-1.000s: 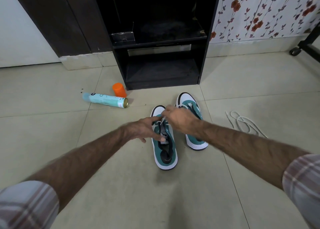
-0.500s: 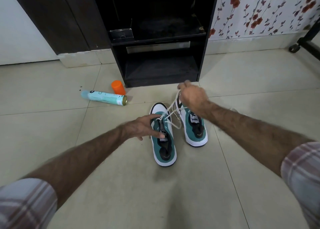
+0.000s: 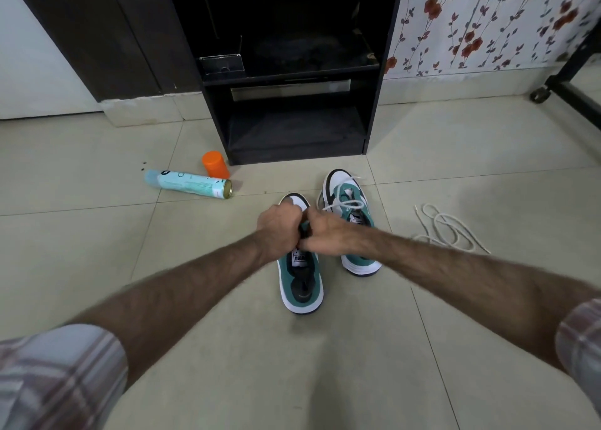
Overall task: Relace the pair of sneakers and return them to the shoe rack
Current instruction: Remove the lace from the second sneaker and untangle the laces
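Mid-frame: left hand [image 3: 279, 229] and right hand [image 3: 327, 234] pinch lace at left sneaker [image 3: 300, 280]; lace may slip, skipping an eyelet.

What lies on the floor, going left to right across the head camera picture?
Spray can → orange cap → left sneaker, under both hands → right sneaker → loose white lace.

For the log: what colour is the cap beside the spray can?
Orange cap, clearest in the head view.
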